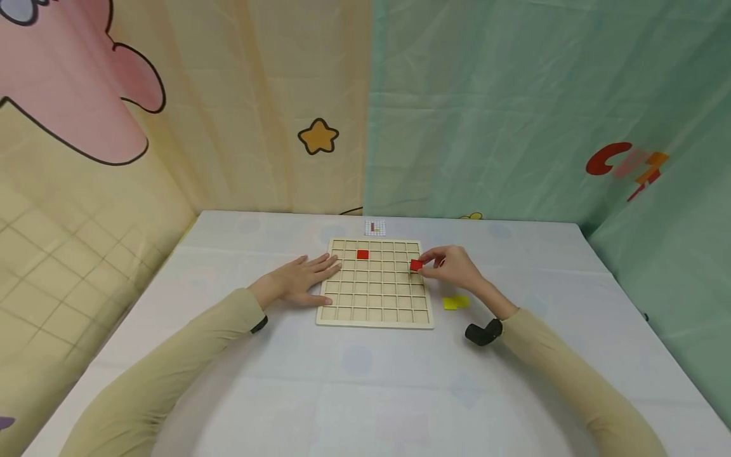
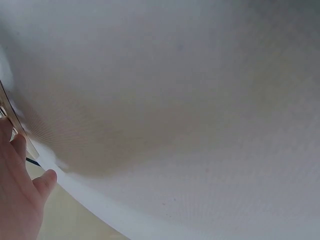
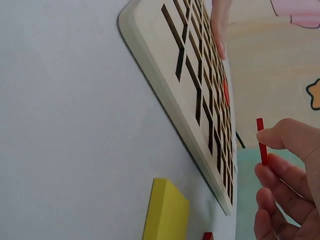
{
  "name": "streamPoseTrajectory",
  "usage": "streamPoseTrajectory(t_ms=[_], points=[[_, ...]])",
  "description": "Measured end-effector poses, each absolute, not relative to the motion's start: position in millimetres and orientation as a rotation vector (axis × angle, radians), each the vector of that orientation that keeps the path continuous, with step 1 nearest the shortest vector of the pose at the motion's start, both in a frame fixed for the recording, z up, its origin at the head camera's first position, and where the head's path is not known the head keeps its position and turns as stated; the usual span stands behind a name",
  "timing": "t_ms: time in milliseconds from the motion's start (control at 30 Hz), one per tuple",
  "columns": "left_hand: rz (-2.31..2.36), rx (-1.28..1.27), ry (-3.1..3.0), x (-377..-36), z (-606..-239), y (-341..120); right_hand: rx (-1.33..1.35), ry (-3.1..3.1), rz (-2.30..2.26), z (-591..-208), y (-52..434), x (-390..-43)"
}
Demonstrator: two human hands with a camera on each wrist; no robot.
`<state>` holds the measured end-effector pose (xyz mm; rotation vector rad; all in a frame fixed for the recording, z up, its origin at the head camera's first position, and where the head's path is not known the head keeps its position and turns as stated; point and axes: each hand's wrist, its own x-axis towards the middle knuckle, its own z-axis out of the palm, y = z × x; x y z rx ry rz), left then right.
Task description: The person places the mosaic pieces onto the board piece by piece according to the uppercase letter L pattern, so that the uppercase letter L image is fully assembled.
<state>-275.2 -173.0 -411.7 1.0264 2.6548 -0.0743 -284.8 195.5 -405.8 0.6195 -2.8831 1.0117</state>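
A pale wooden grid board (image 1: 374,325) lies on the table. One red square tile (image 1: 362,254) sits in a cell near its far side. My left hand (image 1: 301,281) rests with spread fingers on the board's left edge. Between thumb and fingers, my right hand (image 1: 454,266) pinches another red square tile (image 1: 416,265) above the board's right edge. The right wrist view shows this thin tile (image 3: 262,141) edge-on, apart from the board. In the left wrist view, part of the left hand (image 2: 22,190) shows at the lower left.
Yellow tiles (image 1: 455,303) lie on the white-covered table (image 1: 354,393), right of the board. Another red piece (image 3: 208,236) shows near them in the right wrist view. A small card with a coloured grid pattern (image 1: 375,228) lies beyond the board. Patterned curtains (image 1: 257,114) hang behind.
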Motion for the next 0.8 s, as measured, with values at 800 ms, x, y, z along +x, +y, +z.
streamPoseTrajectory(t_ms=[800], points=[[-0.062, 1.012, 2.656, -276, -413, -173, 0.667, -2.9, 1.047, -410, 127, -309]])
